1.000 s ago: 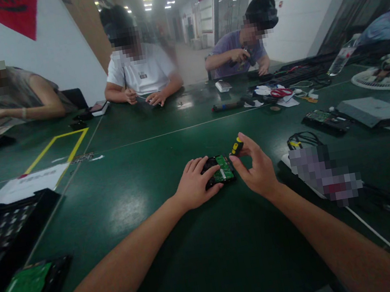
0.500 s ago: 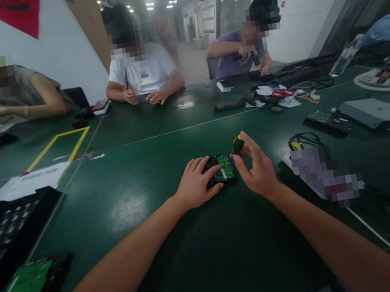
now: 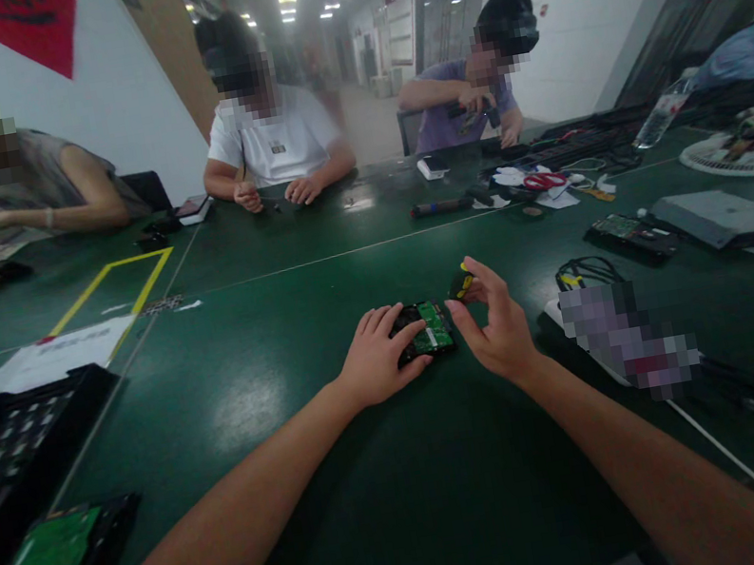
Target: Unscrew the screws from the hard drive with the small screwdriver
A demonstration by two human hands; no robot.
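Note:
A hard drive (image 3: 436, 334) lies on the green table with its green circuit board facing up. My left hand (image 3: 381, 351) is laid over its left part, the fingers across the top and the thumb along the near edge, holding it down. A short screwdriver (image 3: 459, 282) with a black and yellow handle is pinched between the fingers of my right hand (image 3: 495, 320), just off the drive's right edge. The screwdriver's tip cannot be made out. Part of the drive is hidden under my left fingers.
Another hard drive (image 3: 630, 237) and a grey metal box (image 3: 727, 216) lie at right. Nearer are a phone-like slab (image 3: 618, 339) and cables. On the left stand a black tray (image 3: 94, 380) and a third drive (image 3: 47, 558). Several people sit across the table.
The screwdriver's handle has turned a little in my right fingers and shows more yellow. Both hands stay in nearly the same place.

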